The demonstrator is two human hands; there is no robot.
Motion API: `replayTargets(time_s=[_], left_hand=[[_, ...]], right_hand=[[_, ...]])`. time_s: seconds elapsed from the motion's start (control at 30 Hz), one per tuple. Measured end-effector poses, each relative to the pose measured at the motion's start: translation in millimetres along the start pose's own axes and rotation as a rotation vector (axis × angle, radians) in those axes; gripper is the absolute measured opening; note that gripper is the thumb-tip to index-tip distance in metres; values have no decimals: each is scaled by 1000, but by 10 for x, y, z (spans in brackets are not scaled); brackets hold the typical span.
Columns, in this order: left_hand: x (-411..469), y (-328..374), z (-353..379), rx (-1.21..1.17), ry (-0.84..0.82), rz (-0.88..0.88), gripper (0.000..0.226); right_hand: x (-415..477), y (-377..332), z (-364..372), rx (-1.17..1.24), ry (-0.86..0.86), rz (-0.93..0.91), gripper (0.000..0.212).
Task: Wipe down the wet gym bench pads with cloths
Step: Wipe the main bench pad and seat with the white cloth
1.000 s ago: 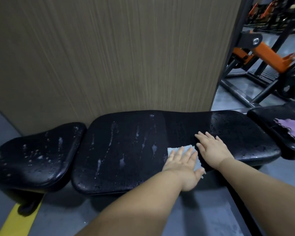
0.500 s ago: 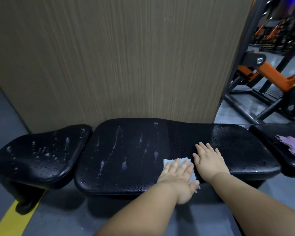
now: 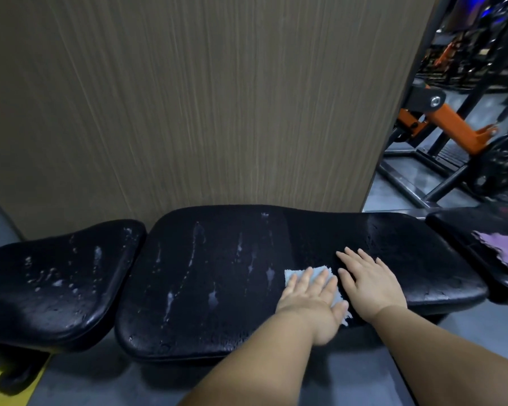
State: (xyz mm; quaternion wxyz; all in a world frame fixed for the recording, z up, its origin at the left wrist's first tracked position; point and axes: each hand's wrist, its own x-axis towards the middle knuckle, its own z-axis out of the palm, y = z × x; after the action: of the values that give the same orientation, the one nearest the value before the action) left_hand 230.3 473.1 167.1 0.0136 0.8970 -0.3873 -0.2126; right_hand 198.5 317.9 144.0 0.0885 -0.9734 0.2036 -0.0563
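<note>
Hands flat on the wet pad [image 3: 217, 273], side by side.
Left hand [image 3: 308, 300] presses a blue cloth [image 3: 292, 273] near the pad's front edge, fingers straight and spread; right hand [image 3: 370, 284] lies open just beside it on bare pad. Droplets streak the pad's left part and the seat pad [image 3: 56, 282]. A purple cloth [image 3: 502, 250] lies on the next pad [image 3: 464, 227], far right.

Cloth [image 3: 290, 275] lies on long pad [image 3: 217, 288], seat pad [image 3: 56, 288] left.

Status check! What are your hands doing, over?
Left hand flat on cloth. Right hand flat on pad beside it. Wet streaks left of cloth. Nothing blocking.
</note>
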Motion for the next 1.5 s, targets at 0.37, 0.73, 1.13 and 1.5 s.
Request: replayTargets(time_s=[0.37, 0.73, 1.13, 1.5], left_hand=[[238, -57, -179, -31, 14, -66, 57], [664, -211, -383, -101, 44, -160, 56], [1354, -623, -719, -117, 62, -212, 55], [1844, -870, -940, -77, 86, -248, 53]], right_hand=[[105, 26, -10, -57, -96, -12, 52], [361, -56, -32, -87, -163, -109, 52], [595, -113, -31, -34, -174, -178, 80], [693, -110, 35, -54, -159, -185, 83]])
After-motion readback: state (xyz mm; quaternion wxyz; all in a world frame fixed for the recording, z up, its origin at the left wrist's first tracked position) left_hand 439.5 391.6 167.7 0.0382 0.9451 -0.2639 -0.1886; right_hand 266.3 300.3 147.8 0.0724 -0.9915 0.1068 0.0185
